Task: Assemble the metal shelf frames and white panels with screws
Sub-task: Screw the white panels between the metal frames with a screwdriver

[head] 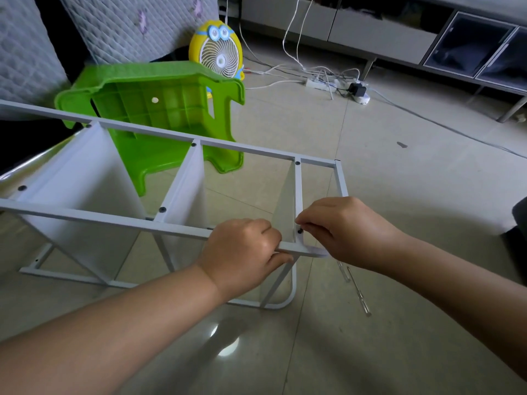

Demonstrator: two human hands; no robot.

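Low in the middle of the view, the metal shelf frame [114, 219] lies on its side on the tiled floor [399, 195], its long rails running from the left edge toward centre. Three white panels [85, 195] stand between the rails as dividers. The left hand [245, 249] has its fingers curled round the near rail, just left of the frame's rounded end corner. The right hand [342, 226] sits at the last crossbar, fingertips bunched against its edge just above a black screw [299, 231]; whether they pinch anything cannot be told.

Behind the frame, at upper left, an upturned green stool [159, 109] stands close against the far rail, with a yellow fan [219, 52] behind it. To the right of the frame's end the floor lies open up to the grey cabinet [385, 29] and the power strip [319, 83] with its cables. A thin tool [356, 289] lies on the floor beneath the right wrist, near the frame's lower corner.
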